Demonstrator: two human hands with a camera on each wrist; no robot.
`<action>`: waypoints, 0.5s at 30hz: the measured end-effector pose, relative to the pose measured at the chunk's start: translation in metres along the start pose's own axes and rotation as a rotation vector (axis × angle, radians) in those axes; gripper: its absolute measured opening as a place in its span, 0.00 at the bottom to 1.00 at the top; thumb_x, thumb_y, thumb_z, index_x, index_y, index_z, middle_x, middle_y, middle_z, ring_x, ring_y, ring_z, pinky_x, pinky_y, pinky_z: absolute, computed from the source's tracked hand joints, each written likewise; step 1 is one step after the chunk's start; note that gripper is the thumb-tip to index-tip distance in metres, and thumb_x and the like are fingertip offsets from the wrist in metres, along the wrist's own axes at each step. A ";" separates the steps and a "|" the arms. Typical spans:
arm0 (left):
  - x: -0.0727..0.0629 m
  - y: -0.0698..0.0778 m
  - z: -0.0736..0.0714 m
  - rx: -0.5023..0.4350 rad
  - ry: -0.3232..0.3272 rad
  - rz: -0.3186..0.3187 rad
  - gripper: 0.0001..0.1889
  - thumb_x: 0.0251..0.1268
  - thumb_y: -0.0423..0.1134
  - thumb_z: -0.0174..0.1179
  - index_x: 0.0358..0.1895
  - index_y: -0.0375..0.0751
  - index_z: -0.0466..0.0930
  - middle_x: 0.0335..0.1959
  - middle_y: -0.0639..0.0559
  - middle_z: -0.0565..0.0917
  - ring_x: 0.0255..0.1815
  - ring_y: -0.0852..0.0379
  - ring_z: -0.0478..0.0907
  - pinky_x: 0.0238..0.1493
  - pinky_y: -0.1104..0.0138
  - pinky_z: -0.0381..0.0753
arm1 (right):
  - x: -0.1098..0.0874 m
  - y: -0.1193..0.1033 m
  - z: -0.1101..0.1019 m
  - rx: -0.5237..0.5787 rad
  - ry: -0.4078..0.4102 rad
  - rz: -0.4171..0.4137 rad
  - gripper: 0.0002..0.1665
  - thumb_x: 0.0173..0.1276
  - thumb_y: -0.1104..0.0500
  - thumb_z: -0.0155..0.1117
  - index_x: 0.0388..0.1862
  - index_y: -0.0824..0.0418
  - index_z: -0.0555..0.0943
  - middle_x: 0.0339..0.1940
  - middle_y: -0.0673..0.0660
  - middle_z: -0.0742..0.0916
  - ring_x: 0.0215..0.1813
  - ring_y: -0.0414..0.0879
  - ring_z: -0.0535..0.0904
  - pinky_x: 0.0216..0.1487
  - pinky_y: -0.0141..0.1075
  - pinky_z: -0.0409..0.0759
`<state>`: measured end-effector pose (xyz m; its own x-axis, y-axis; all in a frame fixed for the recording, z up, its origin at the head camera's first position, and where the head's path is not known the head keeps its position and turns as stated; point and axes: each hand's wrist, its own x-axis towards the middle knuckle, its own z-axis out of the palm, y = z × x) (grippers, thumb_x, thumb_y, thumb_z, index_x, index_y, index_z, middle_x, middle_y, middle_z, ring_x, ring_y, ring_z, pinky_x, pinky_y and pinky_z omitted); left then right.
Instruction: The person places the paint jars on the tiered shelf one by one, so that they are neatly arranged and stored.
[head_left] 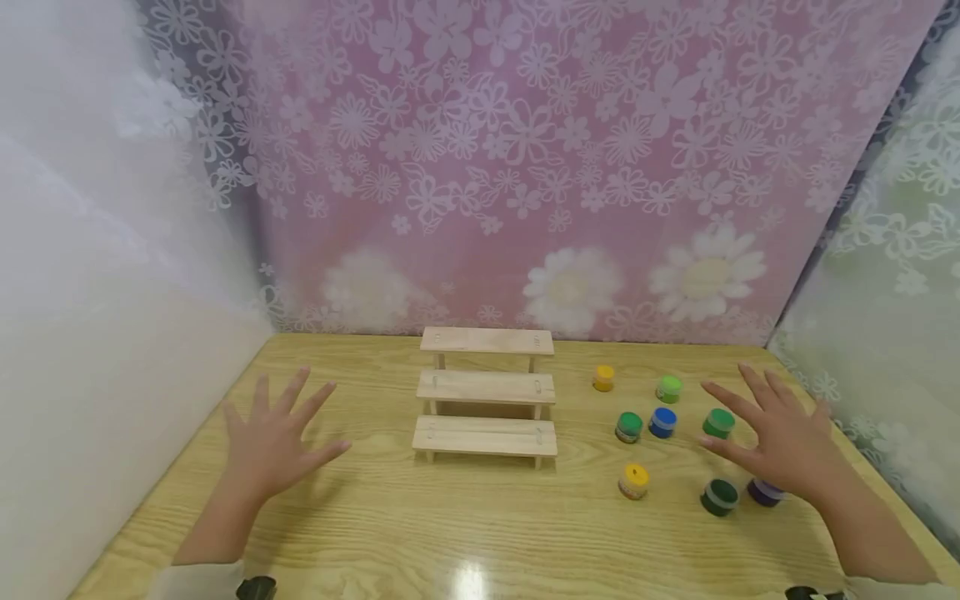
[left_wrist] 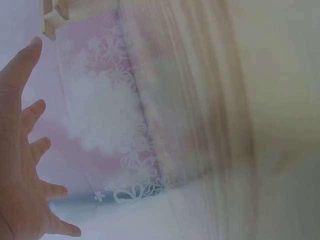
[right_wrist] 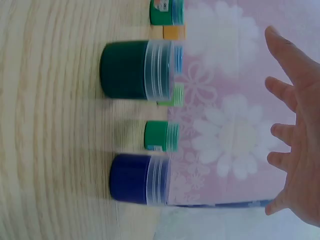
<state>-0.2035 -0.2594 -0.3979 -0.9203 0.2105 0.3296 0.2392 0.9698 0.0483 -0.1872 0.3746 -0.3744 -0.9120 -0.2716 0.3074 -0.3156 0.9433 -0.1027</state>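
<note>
My left hand (head_left: 272, 442) is spread wide above the left side of the table, holding nothing; in the left wrist view its fingers (left_wrist: 34, 114) are splayed. Over the right side, my right hand (head_left: 787, 437) is spread too, with nothing in it. Close beneath it stand small paint jars: a purple jar (head_left: 765, 492) partly hidden by the hand, a dark green jar (head_left: 720, 497) and a green jar (head_left: 718, 423). Left of these are a blue jar (head_left: 662, 422), another green jar (head_left: 628, 427), a light green jar (head_left: 669, 389), a yellow jar (head_left: 633, 482) and an orange-yellow jar (head_left: 603, 378).
A three-step wooden stand (head_left: 486, 386) is at the middle of the wood-grain table (head_left: 420, 533), near its back edge. Behind rises a pink flowered backdrop (head_left: 480, 167). A pale wall (head_left: 112, 333) borders the left and a flowered curtain (head_left: 885, 333) the right.
</note>
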 end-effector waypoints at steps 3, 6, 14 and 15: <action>0.002 0.004 0.003 -0.054 -0.009 -0.007 0.46 0.55 0.77 0.53 0.76 0.65 0.55 0.78 0.44 0.52 0.72 0.21 0.41 0.53 0.18 0.37 | -0.005 0.007 -0.002 0.041 0.003 -0.006 0.51 0.60 0.39 0.71 0.78 0.40 0.57 0.79 0.67 0.47 0.76 0.71 0.35 0.47 0.83 0.23; 0.004 0.007 0.004 -0.129 -0.024 -0.017 0.46 0.57 0.74 0.55 0.77 0.64 0.53 0.78 0.43 0.51 0.71 0.20 0.43 0.52 0.18 0.41 | -0.008 0.014 -0.004 0.067 0.014 -0.022 0.53 0.56 0.41 0.74 0.78 0.41 0.59 0.79 0.68 0.48 0.75 0.72 0.37 0.46 0.84 0.25; 0.008 0.017 0.007 -0.359 -0.044 0.023 0.42 0.62 0.64 0.61 0.77 0.56 0.57 0.77 0.35 0.52 0.68 0.17 0.48 0.49 0.20 0.55 | -0.020 0.031 -0.008 0.181 0.070 -0.054 0.51 0.46 0.51 0.82 0.71 0.51 0.71 0.75 0.74 0.58 0.67 0.81 0.55 0.49 0.82 0.53; 0.008 0.018 0.007 -0.390 -0.050 0.022 0.41 0.62 0.63 0.61 0.76 0.55 0.58 0.77 0.35 0.51 0.68 0.17 0.48 0.50 0.20 0.55 | -0.022 0.032 -0.008 0.199 0.062 -0.046 0.50 0.47 0.52 0.82 0.70 0.55 0.72 0.74 0.75 0.59 0.65 0.82 0.56 0.48 0.79 0.58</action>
<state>-0.2084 -0.2392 -0.4009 -0.9254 0.2459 0.2883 0.3497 0.8473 0.3997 -0.1752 0.4125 -0.3766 -0.8796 -0.2956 0.3727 -0.4077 0.8721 -0.2705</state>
